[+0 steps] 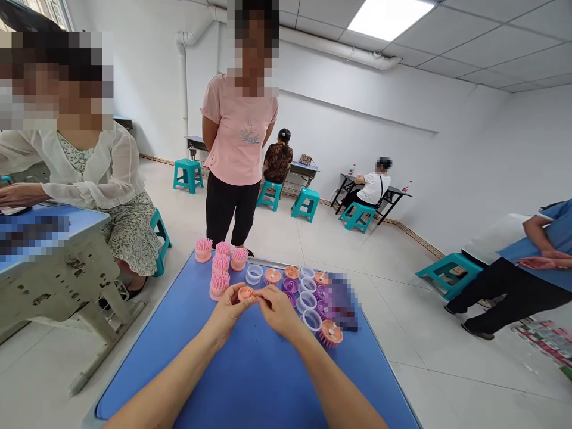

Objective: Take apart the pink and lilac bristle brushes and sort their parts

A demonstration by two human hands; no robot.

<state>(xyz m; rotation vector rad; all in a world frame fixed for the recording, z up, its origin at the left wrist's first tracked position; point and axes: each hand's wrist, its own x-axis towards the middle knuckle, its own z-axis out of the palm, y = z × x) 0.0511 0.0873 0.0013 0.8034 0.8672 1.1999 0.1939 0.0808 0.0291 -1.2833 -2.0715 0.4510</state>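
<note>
My left hand [230,311] grips a small orange round cup [245,292] above the blue table [214,381], its hollow side turned up. My right hand [277,311] is closed, thumb and fingertips pinched together at the cup's right rim; whatever lies between them is too small to name. Just beyond my left hand stand several pink-bristled round brushes [220,281] on orange bases. Clear plastic rings [311,320] lie in a row past my right hand, beside purple cups [290,286]. An orange brush head [331,332] rests bristles down at the near end.
A person in a pink top [241,137] stands behind the table's far edge. To the left, someone sits at another desk [58,250]. A blurred dark patch [344,302] covers the table's right edge. Teal stools [449,274] stand around the room.
</note>
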